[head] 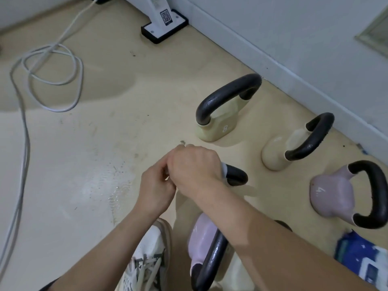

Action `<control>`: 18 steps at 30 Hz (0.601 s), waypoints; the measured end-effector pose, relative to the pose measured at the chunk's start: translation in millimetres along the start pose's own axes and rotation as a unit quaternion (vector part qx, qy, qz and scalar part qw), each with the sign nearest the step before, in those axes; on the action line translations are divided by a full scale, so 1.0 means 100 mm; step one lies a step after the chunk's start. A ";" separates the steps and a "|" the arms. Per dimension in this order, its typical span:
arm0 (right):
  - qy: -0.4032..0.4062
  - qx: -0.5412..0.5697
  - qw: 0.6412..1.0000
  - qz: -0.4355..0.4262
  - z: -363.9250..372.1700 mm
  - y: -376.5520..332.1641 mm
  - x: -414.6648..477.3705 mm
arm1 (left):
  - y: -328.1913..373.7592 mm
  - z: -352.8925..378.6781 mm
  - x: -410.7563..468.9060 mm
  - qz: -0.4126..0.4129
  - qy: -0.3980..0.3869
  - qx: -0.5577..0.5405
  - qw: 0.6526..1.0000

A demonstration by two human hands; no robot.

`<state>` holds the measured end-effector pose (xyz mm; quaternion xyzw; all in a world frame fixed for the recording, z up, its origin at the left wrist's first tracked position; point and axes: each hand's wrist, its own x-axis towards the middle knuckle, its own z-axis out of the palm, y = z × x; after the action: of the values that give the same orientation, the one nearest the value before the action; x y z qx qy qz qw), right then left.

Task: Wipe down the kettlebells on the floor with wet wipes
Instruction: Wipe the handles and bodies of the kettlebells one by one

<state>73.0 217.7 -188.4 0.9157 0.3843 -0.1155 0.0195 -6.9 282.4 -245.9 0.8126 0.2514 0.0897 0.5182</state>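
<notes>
A black kettlebell handle (237, 175) juts from under a person's right hand (193, 166), low over the floor (126, 122) in the middle of the room. A pale strip of wet wipe (224, 171) shows at the heel of that hand, whose fingers appear to curl down around wipe and handle together. The left hand (157, 185) presses in against the right with its fingers bent, though whether they pinch an end of the wipe cannot be told from here. To clean this handle well, the wipe should be wrapped right round the bar and drawn along its full curve, underside included, while the free hand steadies the weight. Around them stand a cream kettlebell (218, 129) marked 8, a second cream kettlebell (275, 154), a lilac kettlebell (329, 194) marked 4 near the wall, and another lilac kettlebell (201, 238) beside the person's shoe (147, 257). A blue pack of wipes (357, 253) lies to the right and a white cable (52, 80) loops to the left
</notes>
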 end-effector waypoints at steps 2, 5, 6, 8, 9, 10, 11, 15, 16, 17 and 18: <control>-0.012 -0.040 0.999 -0.025 0.05 -0.03 0.04 | -0.06 0.00 0.03 -0.037 -0.019 0.024 0.999; 0.097 -0.034 0.994 -0.024 0.20 0.18 -0.08 | -0.10 0.03 0.03 -0.010 -0.040 0.046 0.998; 0.097 0.008 0.995 -0.013 0.24 0.30 -0.17 | -0.08 0.04 0.03 0.005 -0.040 0.048 0.998; 0.095 0.125 0.987 0.041 0.28 0.53 -0.34 | 0.03 0.03 0.06 0.051 -0.028 0.064 0.996; 0.096 0.183 0.975 0.078 0.30 0.64 -0.40 | 0.12 0.03 0.09 0.092 -0.030 0.099 0.990; 0.098 0.244 0.958 0.117 0.36 0.73 -0.44 | 0.22 0.05 0.11 0.135 -0.053 0.155 0.977; 0.090 0.331 0.926 0.158 0.38 0.78 -0.44 | 0.35 0.07 0.15 0.182 -0.085 0.233 0.952; 0.102 0.717 0.558 0.405 0.49 0.77 -0.36 | 0.84 0.38 0.22 0.270 -0.215 0.463 0.817; 0.090 0.763 0.464 0.442 0.50 0.75 -0.36 | 0.92 0.43 0.24 0.273 -0.240 0.469 0.805; 0.076 0.780 0.408 0.468 0.53 0.75 -0.38 | 0.97 0.45 0.26 0.268 -0.263 0.471 0.798; 0.061 0.781 0.393 0.483 0.53 0.75 -0.39 | 0.98 0.44 0.28 0.259 -0.279 0.468 0.798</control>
<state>88.8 131.2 -234.6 0.5673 -0.3799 -0.2801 -0.6749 66.1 228.2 -182.2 0.9807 -0.1122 -0.1383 0.0802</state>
